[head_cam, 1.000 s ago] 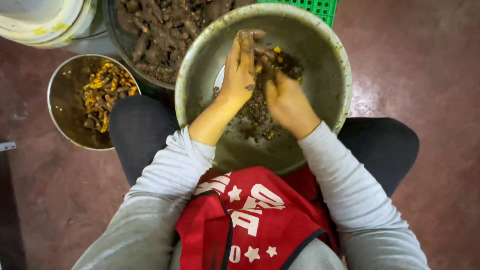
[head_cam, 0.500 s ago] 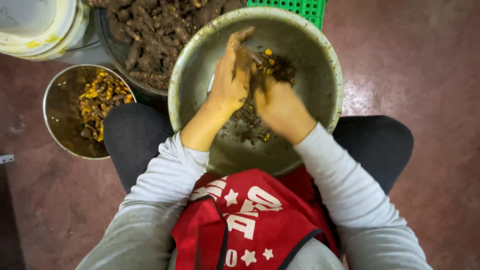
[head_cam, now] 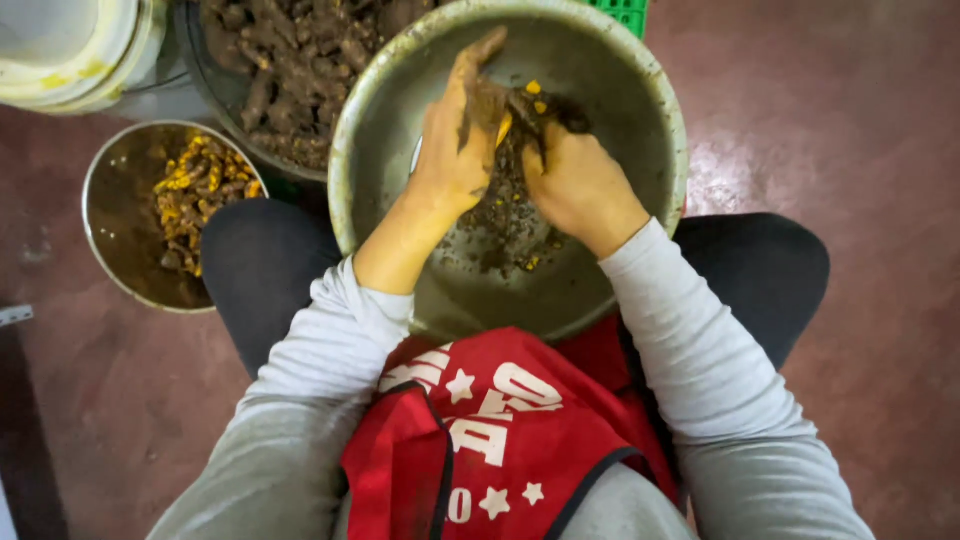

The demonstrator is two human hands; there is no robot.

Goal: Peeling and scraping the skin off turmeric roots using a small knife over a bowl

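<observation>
**Peeling a muddy root over the big bowl**

Working over the large metal bowl [head_cam: 640, 130] in your lap, you now have both hands closer together than a moment ago. Your left hand [head_cam: 455, 150] has its fingers closed around a dirty root [head_cam: 505, 110], orange flesh showing, while your right hand [head_cam: 575, 180] curls tight against it; whether it holds a tool, I cannot tell. Scrapings lie beneath. Left sits a small bowl of peeled orange pieces [head_cam: 195, 190]; far left, a basin of unpeeled roots [head_cam: 290, 60].

Small bowl [head_cam: 120, 235] left of big bowl [head_cam: 640, 110]
</observation>
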